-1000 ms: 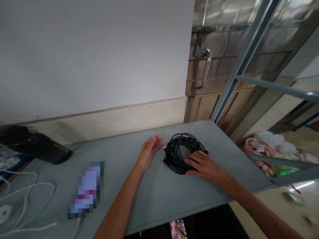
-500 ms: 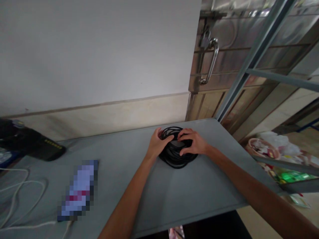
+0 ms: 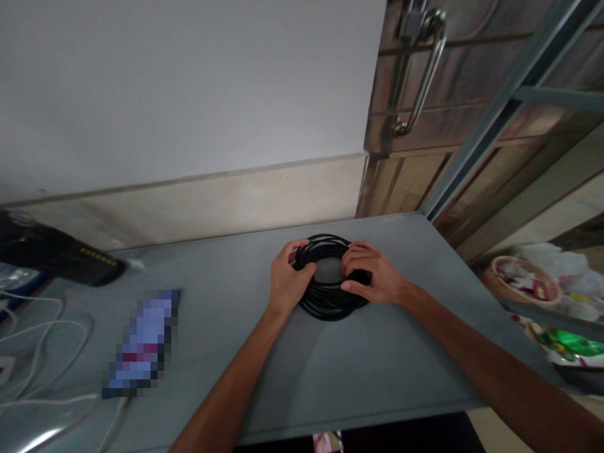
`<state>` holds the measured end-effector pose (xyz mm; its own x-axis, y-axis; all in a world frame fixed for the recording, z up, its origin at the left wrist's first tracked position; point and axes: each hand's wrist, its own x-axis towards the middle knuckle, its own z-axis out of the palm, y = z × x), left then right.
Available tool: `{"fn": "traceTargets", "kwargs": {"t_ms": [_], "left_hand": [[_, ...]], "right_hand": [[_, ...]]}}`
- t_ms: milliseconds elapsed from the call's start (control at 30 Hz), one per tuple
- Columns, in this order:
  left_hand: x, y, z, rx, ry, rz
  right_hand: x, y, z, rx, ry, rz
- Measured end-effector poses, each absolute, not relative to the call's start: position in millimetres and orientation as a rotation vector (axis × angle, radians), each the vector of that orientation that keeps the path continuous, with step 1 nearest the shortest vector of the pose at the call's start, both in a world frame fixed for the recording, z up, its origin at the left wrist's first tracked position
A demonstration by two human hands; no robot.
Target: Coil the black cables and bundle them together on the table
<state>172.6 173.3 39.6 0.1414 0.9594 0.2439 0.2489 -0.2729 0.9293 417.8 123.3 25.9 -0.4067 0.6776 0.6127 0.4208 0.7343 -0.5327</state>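
A coil of black cable (image 3: 333,308) lies on the grey tabletop (image 3: 226,302), its many loops gathered into a ring with bare table showing through the middle. My left hand (image 3: 290,277) is closed around the ring's left side, thumb over the top inside the hole and fingers on the outer edge. On the opposite side my right hand (image 3: 370,274) grips the loops, its fingers curled into the hole and its thumb towards the near side. Parts of the cable are hidden under both hands.
At the left lie a pixelated phone-like device (image 3: 144,343), white cords (image 3: 70,324) and a dark cylindrical object (image 3: 61,248). A wall (image 3: 212,94) runs behind the table. To the right stand a metal frame post (image 3: 495,126) and, lower down, a basket (image 3: 526,280).
The coil is now a rounder, more open ring with a clearer hole. My hands have moved slightly outward and hold its sides. The camera view has tilted down a little.
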Motion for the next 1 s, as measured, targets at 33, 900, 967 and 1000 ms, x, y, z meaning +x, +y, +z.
{"fn": "traceTargets", "kwargs": {"t_ms": [33,900,967,1000], "left_hand": [[172,172,40,1.650,1.171,1.193],[111,204,52,0.353,0.573,1.443],[115,202,51,0.331,0.515,1.410],[117,201,50,0.321,0.490,1.396]], "right_hand": [[416,122,26,-0.842,-2.037,0.353],[450,135,23,-0.895,-0.874,0.554],[451,134,23,-0.912,-0.876,0.534],[451,134,22,-0.916,-0.883,0.518]]}}
